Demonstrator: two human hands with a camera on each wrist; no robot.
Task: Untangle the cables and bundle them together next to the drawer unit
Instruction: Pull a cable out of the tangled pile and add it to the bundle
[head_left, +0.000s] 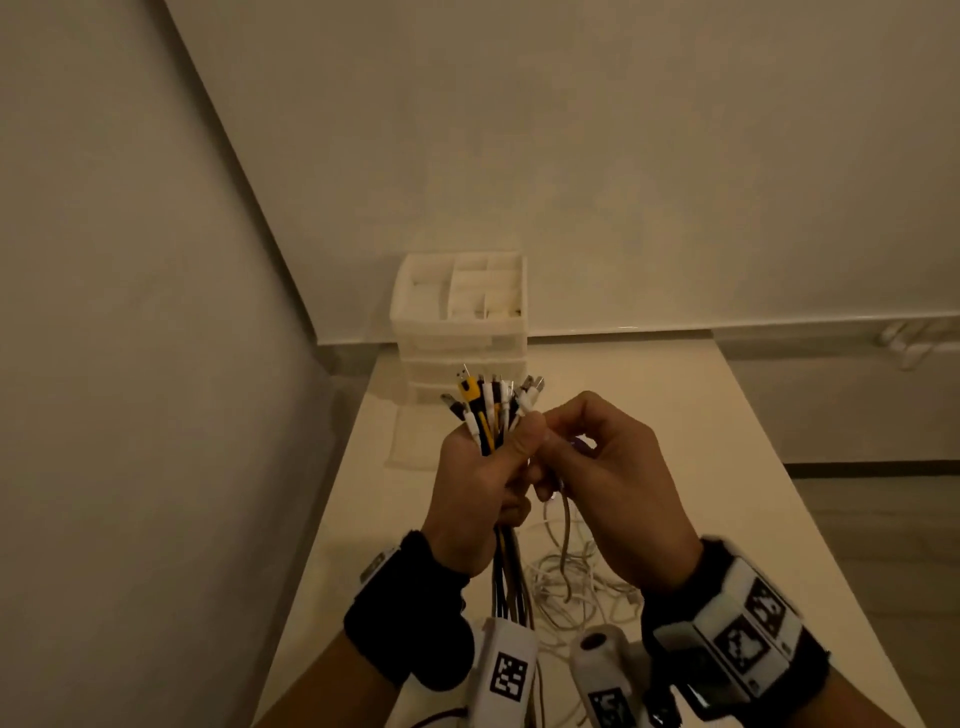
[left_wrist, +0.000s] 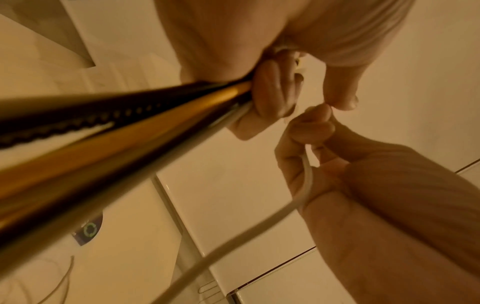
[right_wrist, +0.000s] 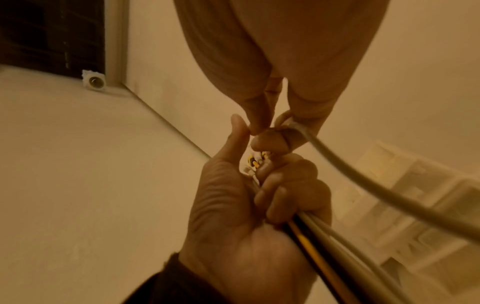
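Cables (head_left: 485, 415): bunch w/ plug ends up, yellow, black, white; held above table (head_left: 701, 415), in front of drawer unit (head_left: 462, 332).
L hand (head_left: 475, 499): fist wrapped round the bunch.
R hand (head_left: 613, 478): fingers pinch one grey cable (head_left: 566, 540), touching L thumb.
Loose cables (head_left: 582, 587): heaped on table below hands.

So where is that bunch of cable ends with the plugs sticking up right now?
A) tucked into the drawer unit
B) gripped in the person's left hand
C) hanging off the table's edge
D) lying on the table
B: the left hand is wrapped around the cable bundle, held up above the table.
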